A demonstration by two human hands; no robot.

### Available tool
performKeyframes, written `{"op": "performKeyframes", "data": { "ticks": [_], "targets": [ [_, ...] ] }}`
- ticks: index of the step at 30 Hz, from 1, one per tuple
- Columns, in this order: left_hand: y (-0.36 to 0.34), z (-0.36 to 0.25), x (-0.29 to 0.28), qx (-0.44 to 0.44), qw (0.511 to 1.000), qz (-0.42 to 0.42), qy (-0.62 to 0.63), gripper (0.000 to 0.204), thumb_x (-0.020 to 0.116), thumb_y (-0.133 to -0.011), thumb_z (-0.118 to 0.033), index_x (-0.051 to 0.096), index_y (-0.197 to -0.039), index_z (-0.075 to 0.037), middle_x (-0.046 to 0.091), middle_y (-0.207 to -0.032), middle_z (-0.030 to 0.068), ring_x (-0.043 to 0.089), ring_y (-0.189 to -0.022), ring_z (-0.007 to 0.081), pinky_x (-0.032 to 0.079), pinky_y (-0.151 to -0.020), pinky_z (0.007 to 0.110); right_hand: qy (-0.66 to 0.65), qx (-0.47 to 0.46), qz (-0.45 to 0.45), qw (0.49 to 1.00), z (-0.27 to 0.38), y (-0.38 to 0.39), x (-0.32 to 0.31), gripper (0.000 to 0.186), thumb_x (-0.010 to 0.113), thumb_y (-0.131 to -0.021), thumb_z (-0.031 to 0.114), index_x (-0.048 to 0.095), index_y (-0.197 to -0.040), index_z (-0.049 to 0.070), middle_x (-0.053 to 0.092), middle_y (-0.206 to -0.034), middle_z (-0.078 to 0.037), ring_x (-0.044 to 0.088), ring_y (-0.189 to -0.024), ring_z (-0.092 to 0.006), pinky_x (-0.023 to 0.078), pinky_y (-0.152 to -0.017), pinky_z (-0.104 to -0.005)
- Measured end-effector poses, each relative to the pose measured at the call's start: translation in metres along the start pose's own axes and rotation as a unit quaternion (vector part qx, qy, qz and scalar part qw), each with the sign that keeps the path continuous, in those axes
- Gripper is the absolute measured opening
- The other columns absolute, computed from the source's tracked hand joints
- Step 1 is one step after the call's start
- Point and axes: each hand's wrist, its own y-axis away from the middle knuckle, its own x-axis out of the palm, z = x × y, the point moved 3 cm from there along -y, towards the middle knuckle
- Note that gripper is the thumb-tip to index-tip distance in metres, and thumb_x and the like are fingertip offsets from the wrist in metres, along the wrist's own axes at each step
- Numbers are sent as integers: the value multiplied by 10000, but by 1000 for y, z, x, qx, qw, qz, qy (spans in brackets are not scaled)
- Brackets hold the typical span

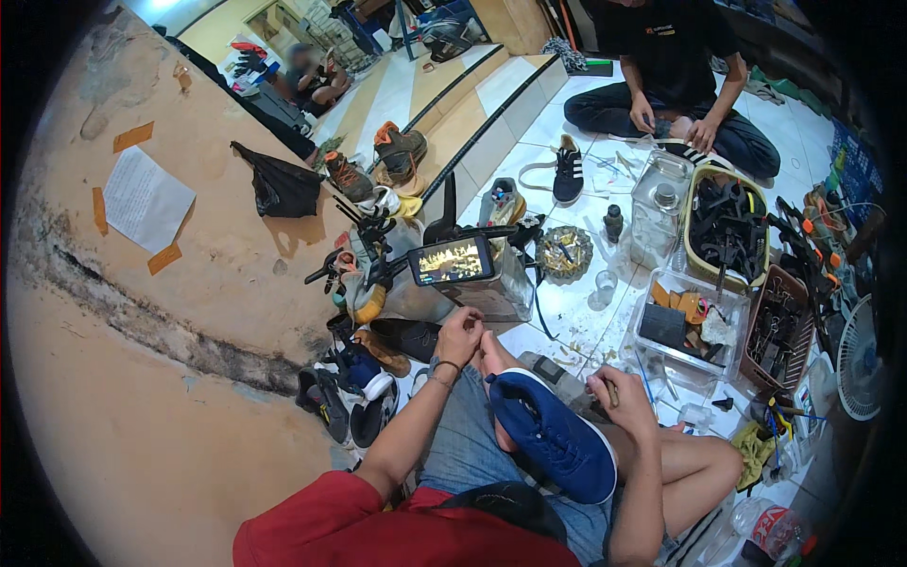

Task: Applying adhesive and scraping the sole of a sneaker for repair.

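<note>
A blue lace-up sneaker (543, 420) with a white sole lies across my lap, its opening toward my bare foot. My left hand (460, 336) is just beyond the shoe, beside my toes, with its fingers pinched together. Whatever they hold, if anything, is too small to make out. To the right of the sneaker, my right hand (625, 404) is closed around a short brown handle (612, 393); the tool's working end cannot be made out. A grey block-like piece (567, 386) lies on the floor between the shoe and my right hand.
Ahead, a phone (453, 261) leans on a clear box. A round ashtray (564, 251) holds butts. On the right are a scrap-filled plastic tub (694, 364), a brown basket (777, 331) and a fan (858, 359). Several shoes (345, 397) line the wall. Another person (666, 85) sits opposite.
</note>
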Motion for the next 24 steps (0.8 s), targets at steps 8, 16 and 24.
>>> {"op": "performKeyframes", "data": {
  "ticks": [8, 16, 24],
  "targets": [
    [9, 15, -4, -5, 999, -18, 38, 159, 722, -826, -167, 695, -951, -73, 720, -876, 113, 680, -703, 232, 524, -663, 341, 77, 17, 40, 996, -3, 20, 0, 319, 669, -917, 320, 685, -878, 4, 667, -723, -207, 662, -682, -373, 502, -648, -425],
    [2, 13, -5, 69, 996, 7, 51, 142, 706, -865, -128, 707, -957, -20, 710, -838, 106, 655, -749, 172, 532, -709, 319, 99, 31, 193, 976, -37, 20, 27, 562, 582, -909, 539, 704, -975, -6, 692, -905, -272, 690, -870, -411, 531, -772, -479],
    [60, -41, -40, 28, 966, 94, 239, 239, 623, -999, -195, 655, -910, 24, 678, -813, 49, 602, -771, 100, 462, -699, 235, 117, 29, 155, 981, 7, 45, 22, 612, 725, -794, 580, 670, -1015, 12, 666, -892, -175, 628, -868, -360, 487, -808, -428]
  ]
}}
